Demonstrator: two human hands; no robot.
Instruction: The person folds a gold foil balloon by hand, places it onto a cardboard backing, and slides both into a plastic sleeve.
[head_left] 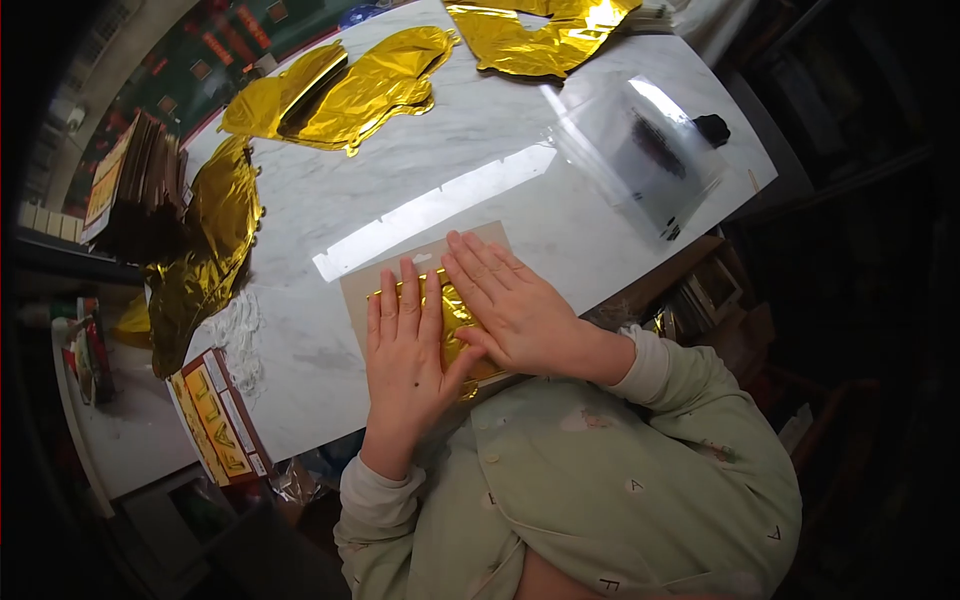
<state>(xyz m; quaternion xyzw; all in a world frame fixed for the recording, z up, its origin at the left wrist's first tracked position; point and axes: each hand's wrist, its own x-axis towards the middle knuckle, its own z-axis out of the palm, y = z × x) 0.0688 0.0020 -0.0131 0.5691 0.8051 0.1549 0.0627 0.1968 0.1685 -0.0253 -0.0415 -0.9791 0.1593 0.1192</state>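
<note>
My left hand [405, 350] lies flat, fingers together, on a folded gold foil balloon [455, 320]. That balloon rests on a tan cardboard sheet [365, 290] near the table's front edge. My right hand [510, 300] presses flat on the same foil, its fingers pointing toward the far left, its thumb touching my left hand. Most of the folded foil is hidden under both palms.
Loose gold foil balloons lie at the far left [340, 90], far middle [535, 35] and left edge [205, 250] of the white marble table [400, 180]. A clear plastic bag [645, 150] lies at the right. Printed packaging cards [215, 420] and a stack of cards [140, 175] sit at the left.
</note>
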